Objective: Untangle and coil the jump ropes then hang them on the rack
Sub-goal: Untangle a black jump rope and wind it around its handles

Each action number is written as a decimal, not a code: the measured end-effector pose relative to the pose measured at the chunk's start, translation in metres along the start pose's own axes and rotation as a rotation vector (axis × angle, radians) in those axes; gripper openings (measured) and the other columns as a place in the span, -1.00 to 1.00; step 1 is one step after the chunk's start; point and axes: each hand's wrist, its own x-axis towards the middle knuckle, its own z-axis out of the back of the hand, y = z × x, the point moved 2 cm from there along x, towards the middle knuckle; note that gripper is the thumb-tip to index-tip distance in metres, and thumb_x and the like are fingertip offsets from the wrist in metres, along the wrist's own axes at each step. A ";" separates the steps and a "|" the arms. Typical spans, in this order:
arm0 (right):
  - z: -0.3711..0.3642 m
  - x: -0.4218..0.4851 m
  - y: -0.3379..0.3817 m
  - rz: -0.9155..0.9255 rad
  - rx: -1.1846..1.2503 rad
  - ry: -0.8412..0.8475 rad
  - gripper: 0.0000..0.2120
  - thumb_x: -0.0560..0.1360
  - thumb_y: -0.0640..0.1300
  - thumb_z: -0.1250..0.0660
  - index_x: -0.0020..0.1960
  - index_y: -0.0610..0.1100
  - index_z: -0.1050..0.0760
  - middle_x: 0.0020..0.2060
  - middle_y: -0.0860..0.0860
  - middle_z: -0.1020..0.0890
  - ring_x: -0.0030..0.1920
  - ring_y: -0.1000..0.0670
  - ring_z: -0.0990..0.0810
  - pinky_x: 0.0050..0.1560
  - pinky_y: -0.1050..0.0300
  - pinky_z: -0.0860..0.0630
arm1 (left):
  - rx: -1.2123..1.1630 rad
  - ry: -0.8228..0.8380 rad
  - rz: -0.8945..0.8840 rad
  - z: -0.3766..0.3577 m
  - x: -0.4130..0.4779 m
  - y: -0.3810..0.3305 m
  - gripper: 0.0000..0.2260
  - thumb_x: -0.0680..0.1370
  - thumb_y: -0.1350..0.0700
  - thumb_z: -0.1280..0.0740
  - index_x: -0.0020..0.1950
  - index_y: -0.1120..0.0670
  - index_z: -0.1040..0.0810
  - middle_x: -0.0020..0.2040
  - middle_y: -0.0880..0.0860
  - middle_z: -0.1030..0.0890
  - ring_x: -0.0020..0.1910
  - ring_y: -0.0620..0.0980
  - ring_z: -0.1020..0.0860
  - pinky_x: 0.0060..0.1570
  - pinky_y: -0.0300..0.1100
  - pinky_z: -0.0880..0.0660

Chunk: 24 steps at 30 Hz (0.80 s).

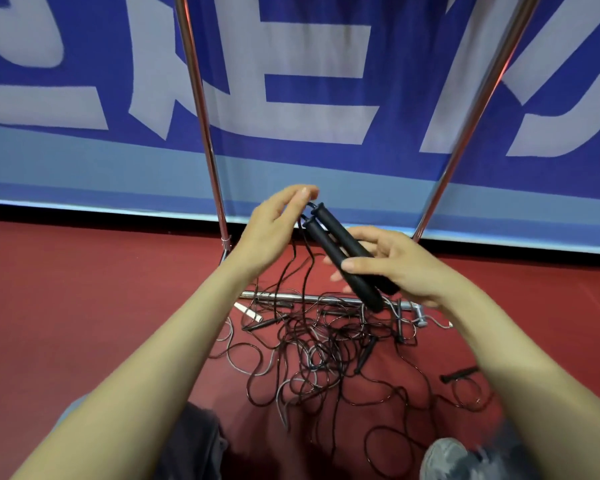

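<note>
Early on: right hand (388, 268) grips two black handles (340, 251), left hand (274, 230) is at their far-end cord (294, 251) (pinching? can't tell); other ropes (326, 341) lie tangled, none coiled or on rack (201, 116).

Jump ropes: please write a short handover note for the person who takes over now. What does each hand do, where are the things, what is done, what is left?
Right hand: grips two black handles side by side.
Left hand: fingertips at the top ends of the handles, where the cord comes out; a pinch cannot be confirmed.
The cord hangs down into the tangled pile on the red floor, in front of the rack.
Done: one rope's handles paired.
Left: free and coil this cord, hang it, then the rest. Nothing hangs on the visible rack.
</note>
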 end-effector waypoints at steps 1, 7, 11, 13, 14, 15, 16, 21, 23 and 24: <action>0.002 -0.003 0.002 0.006 -0.043 0.000 -0.61 0.42 -0.26 -0.38 0.23 -0.08 -0.49 0.01 -0.10 -0.70 -0.03 -0.10 -0.70 -0.10 0.14 -0.61 | -0.006 0.085 0.027 0.000 -0.001 0.000 -0.65 0.66 -0.07 -0.11 -0.07 0.06 -0.60 -0.13 -0.09 -0.65 -0.10 -0.24 -0.58 0.06 -0.33 -0.40; 0.018 -0.015 -0.001 -0.022 -0.240 -0.022 -0.62 0.50 -0.28 -0.37 0.26 0.01 -0.49 -0.05 -0.11 -0.68 -0.03 -0.08 -0.69 -0.04 0.07 -0.61 | -0.288 0.226 0.159 0.004 0.000 0.003 -0.78 0.60 0.07 -0.28 -0.24 0.07 -0.48 -0.44 -0.03 -0.38 -0.44 -0.10 -0.30 -0.37 -0.26 -0.34; 0.016 -0.018 -0.005 -0.081 -0.160 0.081 -0.55 0.53 -0.27 -0.33 0.30 0.14 -0.41 -0.02 -0.12 -0.68 -0.12 -0.06 -0.67 -0.17 0.08 -0.62 | -0.298 0.243 0.191 0.009 0.001 0.006 -0.81 0.57 0.13 -0.32 -0.25 0.06 -0.48 -0.37 0.00 -0.48 -0.40 -0.11 -0.36 -0.30 -0.29 -0.33; 0.015 -0.019 -0.008 -0.126 -0.136 0.110 -0.53 0.54 -0.26 -0.32 0.33 0.16 -0.38 0.01 -0.19 -0.67 -0.11 -0.09 -0.67 -0.18 0.06 -0.63 | -0.229 0.231 0.186 0.010 0.000 0.006 -0.81 0.57 0.15 -0.32 -0.24 0.08 -0.47 -0.37 -0.01 -0.50 -0.42 -0.16 -0.35 -0.31 -0.34 -0.31; 0.015 -0.019 -0.010 -0.168 -0.115 0.122 -0.55 0.54 -0.25 -0.32 0.33 0.12 -0.38 0.02 -0.21 -0.65 -0.09 -0.13 -0.68 -0.17 0.03 -0.64 | -0.195 0.221 0.175 0.009 0.000 0.005 -0.82 0.57 0.15 -0.32 -0.24 0.09 -0.48 -0.37 -0.01 -0.51 -0.42 -0.17 -0.34 -0.32 -0.37 -0.31; 0.015 -0.019 -0.011 -0.218 -0.097 0.136 -0.58 0.54 -0.25 -0.31 0.33 0.06 -0.39 0.00 -0.22 -0.65 -0.08 -0.17 -0.68 -0.16 -0.01 -0.65 | -0.166 0.211 0.166 0.009 -0.001 0.003 -0.83 0.57 0.15 -0.32 -0.22 0.10 -0.49 -0.37 -0.01 -0.52 -0.42 -0.19 -0.35 -0.33 -0.40 -0.31; 0.016 -0.019 -0.013 -0.267 -0.100 0.148 -0.64 0.54 -0.24 -0.31 0.30 -0.02 -0.40 -0.04 -0.19 -0.64 -0.06 -0.20 -0.68 -0.13 -0.03 -0.65 | -0.132 0.210 0.159 0.009 -0.002 0.003 -0.85 0.57 0.14 -0.34 -0.20 0.12 -0.51 -0.36 -0.01 -0.53 -0.41 -0.20 -0.39 -0.31 -0.42 -0.32; 0.031 -0.009 -0.017 -0.234 -1.164 -0.100 -0.83 0.59 -0.06 -0.26 0.15 -0.05 -0.39 -0.12 -0.05 -0.59 -0.17 -0.11 -0.60 -0.20 0.08 -0.46 | 0.519 0.168 0.045 -0.002 -0.006 0.007 -0.82 0.55 -0.02 -0.36 -0.12 0.07 -0.61 -0.30 -0.05 -0.67 -0.29 -0.01 -0.57 -0.21 -0.15 -0.43; 0.033 -0.005 -0.016 -0.107 -1.448 -0.342 -0.77 0.62 -0.09 -0.19 0.24 -0.12 -0.33 -0.04 -0.12 -0.57 -0.11 -0.20 -0.56 -0.21 0.04 -0.41 | 0.508 0.103 0.059 -0.015 -0.007 0.005 -0.81 0.59 -0.01 -0.30 -0.08 0.09 -0.57 -0.30 -0.02 -0.67 -0.40 -0.03 -0.48 -0.30 -0.18 -0.38; 0.034 -0.003 -0.015 -0.032 -1.465 -0.451 -0.76 0.62 -0.11 -0.17 0.27 -0.14 -0.33 -0.02 -0.13 -0.56 -0.11 -0.22 -0.55 -0.21 0.01 -0.44 | 0.358 0.090 0.112 -0.020 -0.007 0.004 -0.81 0.61 -0.01 -0.27 -0.07 0.09 -0.55 -0.31 -0.01 -0.66 -0.44 -0.04 -0.44 -0.33 -0.19 -0.38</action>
